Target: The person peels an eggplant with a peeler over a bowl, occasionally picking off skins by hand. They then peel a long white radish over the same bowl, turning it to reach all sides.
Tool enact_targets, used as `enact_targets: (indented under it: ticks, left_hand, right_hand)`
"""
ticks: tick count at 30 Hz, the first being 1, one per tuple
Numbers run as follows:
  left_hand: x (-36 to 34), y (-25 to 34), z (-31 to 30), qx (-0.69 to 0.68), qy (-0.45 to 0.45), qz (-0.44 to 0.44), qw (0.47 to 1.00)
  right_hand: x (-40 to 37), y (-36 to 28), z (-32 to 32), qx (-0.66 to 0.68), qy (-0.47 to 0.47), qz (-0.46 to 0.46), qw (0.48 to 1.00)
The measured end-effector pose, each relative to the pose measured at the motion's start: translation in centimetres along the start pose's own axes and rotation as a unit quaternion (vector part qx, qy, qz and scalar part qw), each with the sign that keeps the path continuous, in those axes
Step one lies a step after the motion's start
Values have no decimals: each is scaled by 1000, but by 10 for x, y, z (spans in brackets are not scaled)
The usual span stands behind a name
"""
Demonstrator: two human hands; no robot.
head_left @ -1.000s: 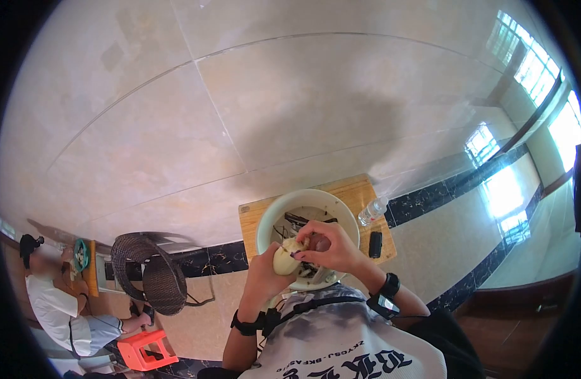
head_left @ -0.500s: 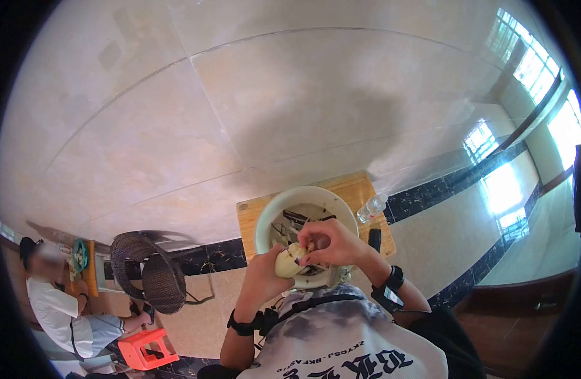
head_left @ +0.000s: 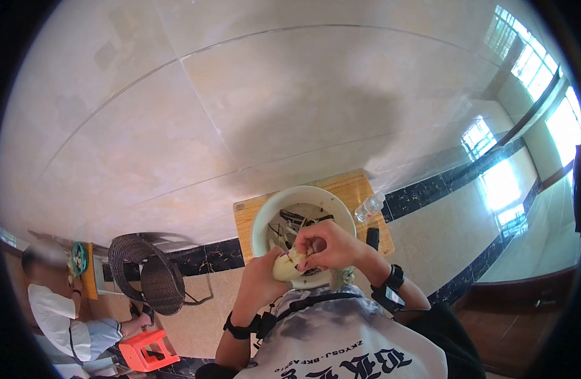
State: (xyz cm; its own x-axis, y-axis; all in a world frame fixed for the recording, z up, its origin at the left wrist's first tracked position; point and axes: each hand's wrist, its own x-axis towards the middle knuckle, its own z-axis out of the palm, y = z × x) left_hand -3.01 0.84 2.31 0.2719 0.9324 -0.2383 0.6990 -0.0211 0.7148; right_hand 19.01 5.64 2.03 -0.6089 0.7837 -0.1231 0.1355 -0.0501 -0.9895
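Pale, rounded produce (head_left: 285, 268) rests in my left hand's (head_left: 260, 278) grasp over the near side of a round white basin (head_left: 260, 232), my right hand (head_left: 330, 246) pinching its top edge, seen from my head; a clear plastic bottle (head_left: 370, 206) sits beside the basin on a wooden table (head_left: 245, 218).

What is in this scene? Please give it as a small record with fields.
left hand: grips pale rounded item over basin
right hand: fingers at the item
basin: white, dark scraps inside, on wooden table
beside basin: clear bottle, small black object
left side: dark woven chair, red stool
other person: seated far left, white top
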Motion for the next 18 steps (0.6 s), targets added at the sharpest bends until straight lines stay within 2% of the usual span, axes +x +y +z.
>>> enact_targets:
  ticks: [2,5,8,11,14,18]
  left_hand:
    - [2,-2,1,-11,-19,-9,1000]
    - [5,-1,3,-7,11,-23,1000]
    - [8,-3,2,-21,19,-36,999]
    - [8,5,-4,-68,44,-34,996]
    - [16,3,-8,-81,48,-38,995]
    - [22,-9,-8,-65,47,-32,996]
  right_hand:
    - [0,-5,-3,7,-14,-2,1000]
    - [3,3,-1,-38,-6,-46,998]
    - [6,-2,2,-9,18,-16,1000]
    - [7,-8,6,78,71,-13,994]
    - [11,-4,1,81,84,-7,993]
    - [14,17,-9,3,132,31,991]
